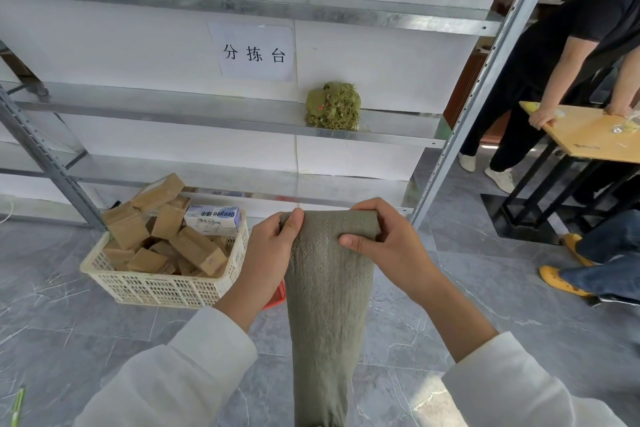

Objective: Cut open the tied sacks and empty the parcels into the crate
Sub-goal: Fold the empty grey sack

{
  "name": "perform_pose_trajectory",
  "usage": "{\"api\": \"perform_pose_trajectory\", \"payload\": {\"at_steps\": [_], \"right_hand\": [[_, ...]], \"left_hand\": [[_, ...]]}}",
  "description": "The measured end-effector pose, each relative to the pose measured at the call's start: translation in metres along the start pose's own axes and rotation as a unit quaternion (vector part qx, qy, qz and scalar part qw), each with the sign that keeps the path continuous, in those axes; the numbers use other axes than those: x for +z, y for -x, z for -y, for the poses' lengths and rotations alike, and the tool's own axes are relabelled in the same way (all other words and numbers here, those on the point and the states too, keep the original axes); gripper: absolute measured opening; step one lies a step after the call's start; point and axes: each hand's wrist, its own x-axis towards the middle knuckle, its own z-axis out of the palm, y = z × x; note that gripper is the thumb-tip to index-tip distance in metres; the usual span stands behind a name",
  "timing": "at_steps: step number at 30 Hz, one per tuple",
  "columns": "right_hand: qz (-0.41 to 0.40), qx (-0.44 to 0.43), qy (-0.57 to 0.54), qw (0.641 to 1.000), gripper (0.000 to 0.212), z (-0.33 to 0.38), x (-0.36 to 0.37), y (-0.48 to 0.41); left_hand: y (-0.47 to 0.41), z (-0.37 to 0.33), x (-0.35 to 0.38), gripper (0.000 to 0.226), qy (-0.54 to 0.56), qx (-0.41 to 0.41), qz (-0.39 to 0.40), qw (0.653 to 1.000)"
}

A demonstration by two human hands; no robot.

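So, both hands are clamped on the top edge of the sack [325,305]. The left hand [273,246] and right hand [384,246] each have their fingers wrapped over the edge and a thumb pressed on the near face, pinching the weave.

The sack hangs limp and flat, just right of the crate [152,288] and not over it. It looks emptied to me, but its bottom end runs out of view, so I can't rule out a straggler. That's the risk: shake it where it hangs and anything left lands on the floor [86,340], not in the crate.

The other worry is the crate itself. It's heaped with brown cardboard parcels [194,250], plus a white-and-blue box [213,220] at its back right corner. Several sit above the rim, so another load tipped on top could slide off.

Up and right of the crate, a wad of green sacking [333,106] sits on the shelf [207,114].
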Motion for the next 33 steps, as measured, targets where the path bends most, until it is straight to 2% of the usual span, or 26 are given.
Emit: {"api": "perform_pose_trajectory", "payload": {"at_steps": [4,7,11,14,16,19,21,24,27,30,33], "right_hand": [[-0.036,-0.038,0.002,0.999,0.034,0.002,0.000,-0.001],[-0.055,-0.045,0.010,0.997,0.027,0.002,-0.001,-0.003],[-0.086,-0.015,0.047,0.995,0.021,0.003,-0.004,-0.009],[-0.087,0.011,0.063,0.994,0.021,0.008,-0.010,-0.013],[-0.076,0.022,0.064,0.995,0.019,0.012,-0.015,-0.015],[-0.080,0.026,0.054,0.995,0.020,0.016,-0.020,-0.017],[-0.085,0.024,0.037,0.995,0.022,0.020,-0.021,-0.017],[-0.068,0.004,-0.002,0.998,0.024,0.027,-0.020,-0.015],[-0.039,-0.025,-0.019,0.999,0.032,0.029,-0.021,-0.014],[-0.042,-0.048,0.008,0.998,0.035,0.030,-0.025,-0.013],[-0.051,-0.073,-0.004,0.996,0.042,0.028,-0.024,-0.011]], "left_hand": [[-0.005,-0.006,0.001,0.053,0.016,-0.052,0.019,0.998],[-0.008,-0.009,0.002,0.051,0.034,-0.058,0.043,0.997],[-0.005,-0.006,0.006,0.041,0.054,-0.012,0.072,0.996],[-0.008,-0.006,0.005,0.043,0.058,0.035,0.085,0.994],[-0.012,-0.010,0.001,0.049,0.031,0.106,0.095,0.989],[-0.017,-0.016,-0.004,0.057,-0.007,0.171,0.151,0.974],[-0.019,-0.020,-0.004,0.048,-0.030,0.178,0.154,0.971],[-0.019,-0.024,-0.005,0.034,-0.031,0.173,0.107,0.979],[-0.019,-0.029,-0.004,0.024,-0.019,0.158,0.091,0.983],[-0.018,-0.032,-0.002,0.015,-0.003,0.128,0.110,0.986],[-0.017,-0.034,0.002,0.015,0.019,0.102,0.129,0.986]]}}
